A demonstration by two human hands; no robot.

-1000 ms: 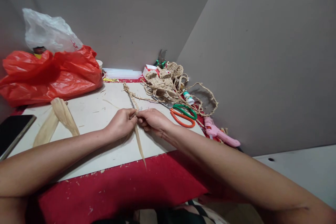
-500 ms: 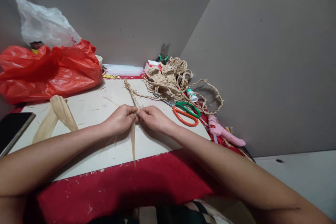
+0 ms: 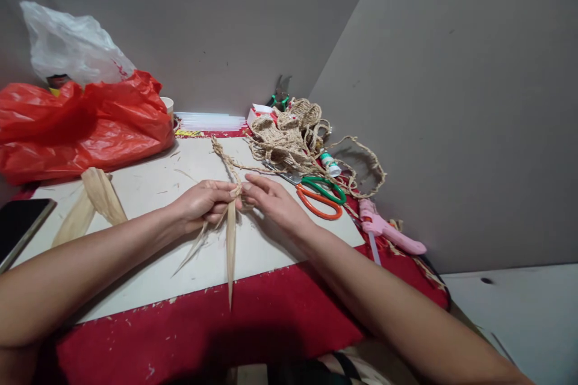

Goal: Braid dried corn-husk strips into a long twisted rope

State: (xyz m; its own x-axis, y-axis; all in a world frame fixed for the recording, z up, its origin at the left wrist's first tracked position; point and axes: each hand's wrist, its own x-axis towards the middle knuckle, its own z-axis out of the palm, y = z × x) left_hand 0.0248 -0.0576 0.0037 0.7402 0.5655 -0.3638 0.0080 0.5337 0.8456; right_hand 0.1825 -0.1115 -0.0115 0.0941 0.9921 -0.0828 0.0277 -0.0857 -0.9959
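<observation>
A tan braid of dried husk strips (image 3: pixel 225 159) runs away from my hands across the white board (image 3: pixel 149 280). My left hand (image 3: pixel 205 201) pinches its near end between thumb and fingers. From the other side, my right hand (image 3: pixel 271 198) has its thumb and a finger at the same end, its upper fingers partly lifted. One loose strip (image 3: pixel 231 252) hangs from the pinch toward the board's front edge, and a thinner strip (image 3: pixel 192 251) slants out below my left hand. The exact grip of the right fingertips is partly hidden.
Scissors (image 3: pixel 320 201) with orange and green handles lie right of my hands, before a heap of braided cord (image 3: pixel 289 141). Beyond is a pink glue gun (image 3: pixel 395 231). At left are a red plastic bag (image 3: pixel 85 132), folded husks (image 3: pixel 103 192) and a phone (image 3: pixel 22 225).
My right hand has loosened and lifted its fingers a little. The hanging strip reaches lower, and a thin strip now shows clearly under my left hand. The view has shifted slightly.
</observation>
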